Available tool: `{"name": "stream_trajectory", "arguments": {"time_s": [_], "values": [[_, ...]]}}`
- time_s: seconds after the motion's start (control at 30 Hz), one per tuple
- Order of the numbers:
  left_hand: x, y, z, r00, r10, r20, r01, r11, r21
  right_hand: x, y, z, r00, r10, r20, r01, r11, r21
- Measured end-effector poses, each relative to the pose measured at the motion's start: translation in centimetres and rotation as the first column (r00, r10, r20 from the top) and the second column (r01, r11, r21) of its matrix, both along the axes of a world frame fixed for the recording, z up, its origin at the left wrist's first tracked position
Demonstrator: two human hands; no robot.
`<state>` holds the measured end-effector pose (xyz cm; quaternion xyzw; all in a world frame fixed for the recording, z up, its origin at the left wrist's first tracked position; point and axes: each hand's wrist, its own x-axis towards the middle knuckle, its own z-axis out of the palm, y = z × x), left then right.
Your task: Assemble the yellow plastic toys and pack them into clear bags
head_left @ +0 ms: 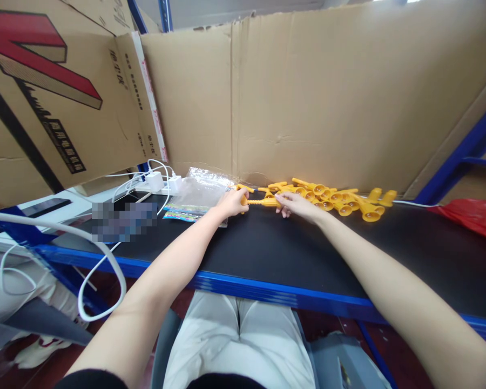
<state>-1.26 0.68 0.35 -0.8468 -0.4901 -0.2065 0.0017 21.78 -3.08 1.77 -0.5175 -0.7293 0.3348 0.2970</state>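
Note:
Both my arms reach forward over a black work surface [267,248] with a blue front edge. My left hand [231,203] and my right hand [295,205] together hold one yellow plastic piece [263,202], each gripping an end of it just above the surface. Right behind my right hand lies a pile of several similar yellow plastic pieces [340,197] against the cardboard wall. A stack of clear plastic bags [196,197] with printed cards lies just left of my left hand.
Tall cardboard sheets [308,92] wall off the back, and a printed carton [44,92] stands at the left. White chargers and cables [157,181] and a dark phone [44,207] lie at the left. A red bag [473,216] sits at the right edge beside a blue rack post [465,151].

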Motion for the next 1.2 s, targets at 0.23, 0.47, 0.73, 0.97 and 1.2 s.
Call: {"name": "stream_trajectory", "arguments": {"time_s": [0.23,0.47,0.73,0.97,1.2], "values": [[0.0,0.2,-0.2,1.000,-0.011,0.008,0.011,1.000,0.009,1.4,0.3,-0.3,0.985,0.133,-0.106,-0.140,0.988,-0.066],[0.2,0.0,0.0,1.000,-0.025,0.004,0.025,1.000,0.004,1.3,0.5,-0.4,0.990,0.087,-0.115,-0.108,0.976,-0.191],[0.3,0.1,0.0,1.000,-0.014,0.022,0.014,1.000,-0.004,1.9,0.8,-0.7,0.980,0.080,-0.185,-0.126,0.959,-0.254],[0.2,0.4,-0.2,0.999,-0.017,0.031,0.018,1.000,-0.004,2.3,0.9,-1.1,0.965,0.031,-0.260,-0.081,0.980,-0.181],[0.1,0.3,0.0,0.999,-0.041,0.011,0.041,0.999,0.012,1.6,0.4,-0.6,0.976,0.022,-0.217,-0.063,0.982,-0.180]]}}
